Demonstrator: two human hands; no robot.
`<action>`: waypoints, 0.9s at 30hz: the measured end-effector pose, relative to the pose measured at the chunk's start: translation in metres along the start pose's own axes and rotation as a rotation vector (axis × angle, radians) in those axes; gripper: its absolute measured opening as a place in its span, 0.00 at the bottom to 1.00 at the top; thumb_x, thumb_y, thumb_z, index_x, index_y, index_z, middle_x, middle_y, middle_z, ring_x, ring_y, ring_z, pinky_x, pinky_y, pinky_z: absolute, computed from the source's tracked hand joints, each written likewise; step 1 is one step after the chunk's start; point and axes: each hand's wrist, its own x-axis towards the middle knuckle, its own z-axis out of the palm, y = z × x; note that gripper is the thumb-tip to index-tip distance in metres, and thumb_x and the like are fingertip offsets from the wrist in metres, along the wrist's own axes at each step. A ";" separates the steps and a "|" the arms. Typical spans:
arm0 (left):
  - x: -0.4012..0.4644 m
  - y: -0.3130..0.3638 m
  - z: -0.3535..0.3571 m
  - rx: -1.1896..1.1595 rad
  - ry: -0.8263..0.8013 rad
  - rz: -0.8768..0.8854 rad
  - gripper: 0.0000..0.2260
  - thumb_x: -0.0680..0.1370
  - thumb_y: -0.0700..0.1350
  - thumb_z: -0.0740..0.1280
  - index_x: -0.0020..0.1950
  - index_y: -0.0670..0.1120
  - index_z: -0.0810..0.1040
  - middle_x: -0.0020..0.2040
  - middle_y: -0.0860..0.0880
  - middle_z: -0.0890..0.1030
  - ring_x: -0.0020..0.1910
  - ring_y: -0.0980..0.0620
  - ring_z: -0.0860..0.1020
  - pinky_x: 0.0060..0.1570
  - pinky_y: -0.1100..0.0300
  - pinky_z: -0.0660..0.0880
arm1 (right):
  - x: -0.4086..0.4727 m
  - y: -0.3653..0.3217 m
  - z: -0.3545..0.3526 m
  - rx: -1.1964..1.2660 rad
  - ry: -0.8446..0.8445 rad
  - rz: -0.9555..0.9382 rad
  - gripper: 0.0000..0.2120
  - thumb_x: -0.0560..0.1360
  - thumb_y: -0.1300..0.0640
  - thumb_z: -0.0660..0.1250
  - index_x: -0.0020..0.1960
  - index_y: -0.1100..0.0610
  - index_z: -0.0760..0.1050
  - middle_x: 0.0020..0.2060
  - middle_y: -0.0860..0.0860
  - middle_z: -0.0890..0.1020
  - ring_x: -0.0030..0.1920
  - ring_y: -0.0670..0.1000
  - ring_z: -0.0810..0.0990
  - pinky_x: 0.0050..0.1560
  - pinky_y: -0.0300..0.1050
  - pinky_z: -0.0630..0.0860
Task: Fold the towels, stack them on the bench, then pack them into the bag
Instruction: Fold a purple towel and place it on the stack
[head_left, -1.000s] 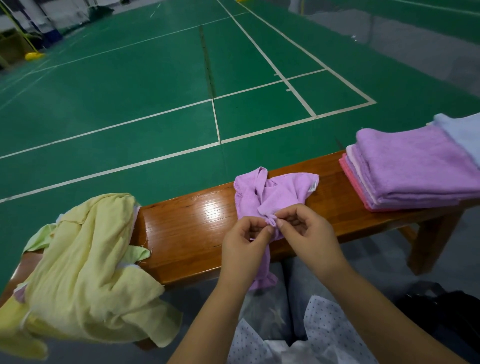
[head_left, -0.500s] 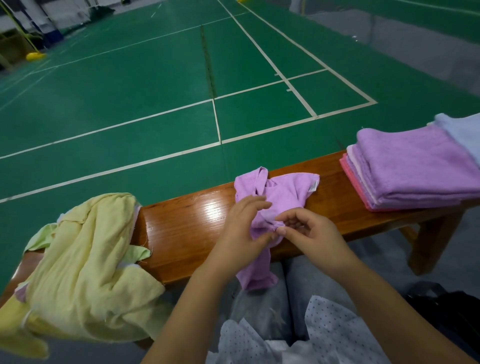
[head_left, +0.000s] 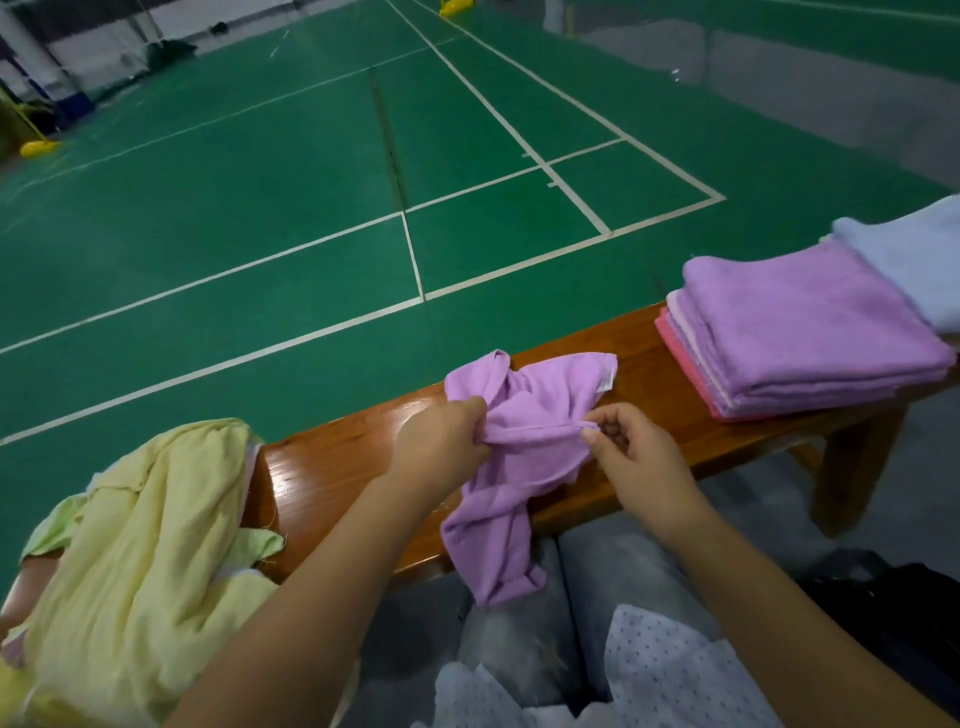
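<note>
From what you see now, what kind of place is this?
Probably an indoor badminton court: green floor with white court lines, a yellow post base at the far side, and a wooden bench beside it.

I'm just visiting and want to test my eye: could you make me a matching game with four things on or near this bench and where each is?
Things:
1. crumpled purple towel
2. yellow cloth pile
3. folded towel stack
4. black bag

Places:
A. bench's right end
B. floor, lower right
C. pinched between both hands
D. bench's left end

Pairs: 1-C, 2-D, 3-A, 4-B
</note>
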 end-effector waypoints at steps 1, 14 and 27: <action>0.001 -0.001 0.001 0.036 -0.013 0.005 0.11 0.75 0.46 0.66 0.40 0.49 0.64 0.40 0.48 0.76 0.40 0.45 0.73 0.35 0.57 0.67 | 0.002 0.003 0.001 -0.015 0.017 0.014 0.03 0.78 0.58 0.64 0.51 0.56 0.74 0.43 0.50 0.79 0.43 0.48 0.76 0.42 0.40 0.70; 0.118 -0.024 0.010 -0.402 -0.184 -0.367 0.07 0.79 0.42 0.63 0.53 0.41 0.77 0.52 0.42 0.80 0.48 0.45 0.79 0.51 0.52 0.77 | 0.031 0.027 0.003 -0.096 0.042 0.126 0.02 0.78 0.57 0.64 0.50 0.54 0.72 0.47 0.52 0.79 0.49 0.53 0.79 0.52 0.54 0.78; 0.097 -0.035 0.054 -0.333 -0.265 -0.423 0.10 0.78 0.49 0.64 0.43 0.44 0.73 0.41 0.45 0.76 0.42 0.46 0.73 0.47 0.55 0.73 | 0.032 0.048 0.002 0.013 -0.008 0.230 0.07 0.78 0.57 0.64 0.45 0.47 0.71 0.47 0.52 0.80 0.48 0.53 0.80 0.46 0.54 0.81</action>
